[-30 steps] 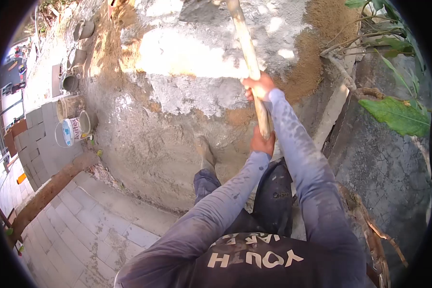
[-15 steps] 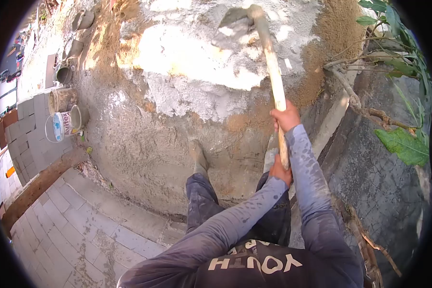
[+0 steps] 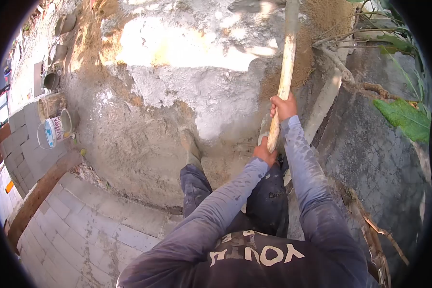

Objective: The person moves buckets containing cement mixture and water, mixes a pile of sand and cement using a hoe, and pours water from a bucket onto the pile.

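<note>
Wet, muddy ground (image 3: 129,158) spreads under the person, and a broad layer of pale grey mix (image 3: 192,79) lies across its far part, brightly sunlit in the middle. Grey paving (image 3: 69,230) fills the near left, with a long brown beam (image 3: 43,192) along its far side. A long wooden handle (image 3: 287,62) slants from just in front of the body to the far edge of view, right of centre, over the mix; a flat grey blade (image 3: 254,5) shows beside its far end, cut off by the edge. At the left, a white labelled pail (image 3: 49,133) stands next to other mud-stained buckets (image 3: 53,104). A large green leaf (image 3: 405,117) hangs at the right. Both hands are closed around the handle: the left hand (image 3: 265,152) at its near end, the right hand (image 3: 285,107) farther up the wood.
</note>
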A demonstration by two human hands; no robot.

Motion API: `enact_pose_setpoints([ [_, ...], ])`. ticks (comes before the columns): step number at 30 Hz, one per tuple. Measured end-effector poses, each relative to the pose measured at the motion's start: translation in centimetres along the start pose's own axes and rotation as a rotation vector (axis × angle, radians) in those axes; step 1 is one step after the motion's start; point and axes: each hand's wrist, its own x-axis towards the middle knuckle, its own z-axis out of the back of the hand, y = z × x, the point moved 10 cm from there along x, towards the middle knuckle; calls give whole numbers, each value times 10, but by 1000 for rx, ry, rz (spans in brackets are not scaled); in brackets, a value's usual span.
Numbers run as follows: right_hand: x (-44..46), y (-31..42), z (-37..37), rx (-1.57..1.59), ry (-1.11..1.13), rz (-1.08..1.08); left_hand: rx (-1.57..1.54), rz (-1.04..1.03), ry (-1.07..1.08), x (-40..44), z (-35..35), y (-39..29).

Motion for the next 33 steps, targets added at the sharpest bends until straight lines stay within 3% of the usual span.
enact_pose_setpoints([
  [4, -23, 26, -18, 304, 35, 18, -64, -183, 85, -10, 24, 23],
  [7, -3, 40, -32, 263, 46, 133, -51, -275, 127, 7, 38, 63],
  [9, 11, -8, -37, 108, -156, 117, -67, -344, 122, 25, 57, 95],
  [12, 30, -119, -72, -168, -357, 12, -135, -29, 224, 30, 64, 214],
  [13, 38, -171, -88, -226, -340, -98, -257, 258, 299, 14, 67, 248],
  [16, 34, -293, -115, -403, -292, -273, -233, 364, 330, -22, 69, 326],
  [18, -18, -309, -124, -271, -275, -346, -323, 351, 287, -64, 69, 352],
  [20, -64, -346, -118, -78, -183, -400, -210, 497, 300, -128, 68, 344],
  [22, -123, -376, -97, -65, -179, -543, -66, 276, 89, -187, 48, 374],
  [23, -159, -367, -87, -54, -174, -528, -11, 284, 117, -220, 40, 382],
  [27, -173, -287, -28, 69, -311, -341, 185, 179, 234, -196, 9, 356],
  [28, -144, -264, -10, 160, -340, -226, 126, 94, 260, -154, 14, 314],
  [29, -112, -223, 5, 105, -403, -129, 250, 136, 288, -105, 9, 295],
  [30, -66, -200, 22, 78, -410, -38, 306, -22, 159, -44, -6, 294],
  [31, -18, -187, 35, 168, -421, -34, 337, -46, 257, 0, 19, 230],
  [33, 43, -156, 38, 134, -445, -42, 304, -118, 331, 63, 44, 180],
])
